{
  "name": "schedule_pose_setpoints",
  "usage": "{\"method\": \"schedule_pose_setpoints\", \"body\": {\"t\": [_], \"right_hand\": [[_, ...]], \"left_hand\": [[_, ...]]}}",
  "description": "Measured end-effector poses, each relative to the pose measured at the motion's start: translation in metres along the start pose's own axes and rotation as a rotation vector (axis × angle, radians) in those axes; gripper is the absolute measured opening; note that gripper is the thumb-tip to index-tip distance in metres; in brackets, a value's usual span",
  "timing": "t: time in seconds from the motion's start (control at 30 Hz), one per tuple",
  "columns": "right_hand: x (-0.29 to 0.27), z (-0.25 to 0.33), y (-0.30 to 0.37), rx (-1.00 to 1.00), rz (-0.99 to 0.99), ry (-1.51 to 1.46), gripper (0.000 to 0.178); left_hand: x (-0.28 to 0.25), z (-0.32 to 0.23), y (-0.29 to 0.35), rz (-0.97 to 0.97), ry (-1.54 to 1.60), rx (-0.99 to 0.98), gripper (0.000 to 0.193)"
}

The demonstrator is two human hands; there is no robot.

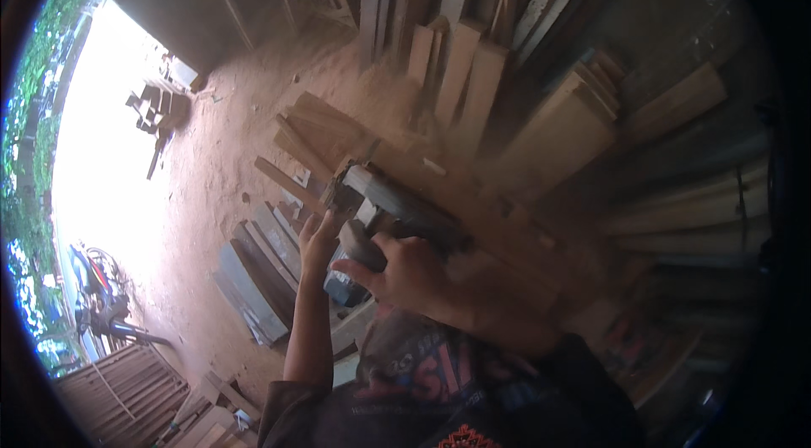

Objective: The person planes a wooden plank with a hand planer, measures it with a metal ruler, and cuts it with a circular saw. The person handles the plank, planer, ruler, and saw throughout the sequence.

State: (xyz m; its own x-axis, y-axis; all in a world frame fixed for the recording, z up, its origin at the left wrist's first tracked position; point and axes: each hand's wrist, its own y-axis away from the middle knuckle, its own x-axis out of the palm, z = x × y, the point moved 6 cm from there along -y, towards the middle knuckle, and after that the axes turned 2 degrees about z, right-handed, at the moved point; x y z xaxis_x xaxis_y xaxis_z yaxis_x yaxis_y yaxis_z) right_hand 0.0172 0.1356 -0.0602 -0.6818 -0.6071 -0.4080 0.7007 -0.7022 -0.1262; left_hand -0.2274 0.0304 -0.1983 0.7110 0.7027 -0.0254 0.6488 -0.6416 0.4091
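Note:
My right hand [401, 272] is wrapped round the rounded grip of a grey, long-bodied tool [405, 205], perhaps a power tool; its exact kind is unclear in the dim light. Close by on the left, my left hand [316, 237] reaches up to the side of a small dark wooden piece [340, 180] at the tool's left end. Its fingertips are partly hidden, so whether they grip that piece or only touch it does not show. Beyond the tool lies a dusty brown board [384, 162], running from upper left to lower right.
Boards [460, 68] lean upright at the back, with a wide plank stack [562, 123] to their right. Grey and brown offcuts [258, 271] lie left of my arm. On the sandy floor [245, 102] is a wood pile [156, 110]; a motorcycle [106, 304] stands at far left.

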Motion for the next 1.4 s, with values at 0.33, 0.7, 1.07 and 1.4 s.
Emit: {"method": "schedule_pose_setpoints", "body": {"t": [0.33,0.7,1.07,1.4], "right_hand": [[0.001,0.006,-0.004,-0.048,-0.022,-0.036,0.074],[-0.003,0.012,-0.005,-0.019,0.025,-0.012,0.071],[0.000,0.012,-0.006,0.001,0.010,-0.005,0.076],[0.021,0.015,-0.019,0.010,-0.004,-0.015,0.078]], "left_hand": [[0.007,-0.004,-0.003,0.021,0.145,0.064,0.047],[0.007,-0.010,0.006,-0.021,0.047,0.012,0.040],[0.005,-0.011,0.004,-0.034,0.024,0.035,0.040],[-0.024,-0.018,-0.023,0.006,-0.103,0.117,0.032]]}}
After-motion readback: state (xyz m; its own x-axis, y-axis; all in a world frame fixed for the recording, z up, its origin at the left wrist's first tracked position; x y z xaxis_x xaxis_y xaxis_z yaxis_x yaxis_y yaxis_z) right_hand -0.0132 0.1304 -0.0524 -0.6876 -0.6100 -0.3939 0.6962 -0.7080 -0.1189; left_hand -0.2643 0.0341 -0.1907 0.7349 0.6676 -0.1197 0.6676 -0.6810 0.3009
